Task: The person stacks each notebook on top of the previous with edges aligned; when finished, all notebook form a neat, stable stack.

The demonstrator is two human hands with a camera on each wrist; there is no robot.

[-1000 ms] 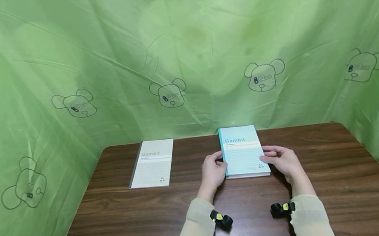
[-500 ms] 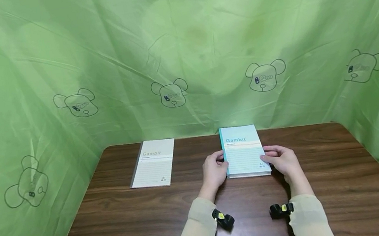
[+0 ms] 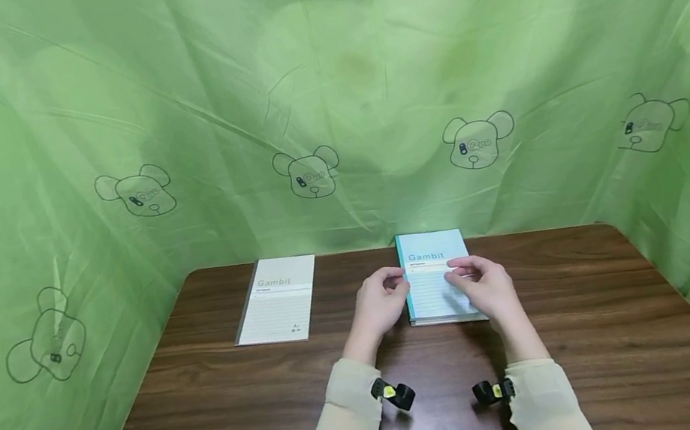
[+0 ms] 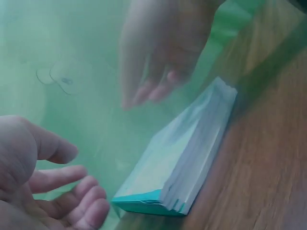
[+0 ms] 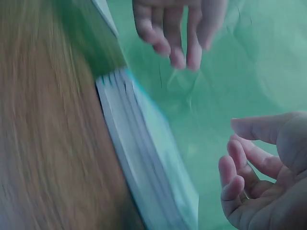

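Observation:
A stack of teal "Gambit" notebooks (image 3: pixel 429 260) lies on the brown table (image 3: pixel 227 410), towards the back and right of the middle. My left hand (image 3: pixel 391 287) hovers at the stack's left edge with loosely bent fingers that hold nothing. My right hand (image 3: pixel 465 275) hangs over the cover, its fingers also relaxed. In the left wrist view the stack (image 4: pixel 192 163) lies below and between my left hand (image 4: pixel 53 191) and the right hand (image 4: pixel 163 67). The right wrist view shows the stack (image 5: pixel 139 158) with my right hand (image 5: pixel 259 177) apart from it.
A single beige "Gambit" notebook (image 3: pixel 278 308) lies flat at the back left of the table. Green sheeting (image 3: pixel 325 96) printed with bear heads closes off the back and both sides. A small camera sits on each wrist.
Both hands have left the sides of the teal stack, risen, and moved forward and closer together over its cover. The stack and the beige notebook have stayed put.

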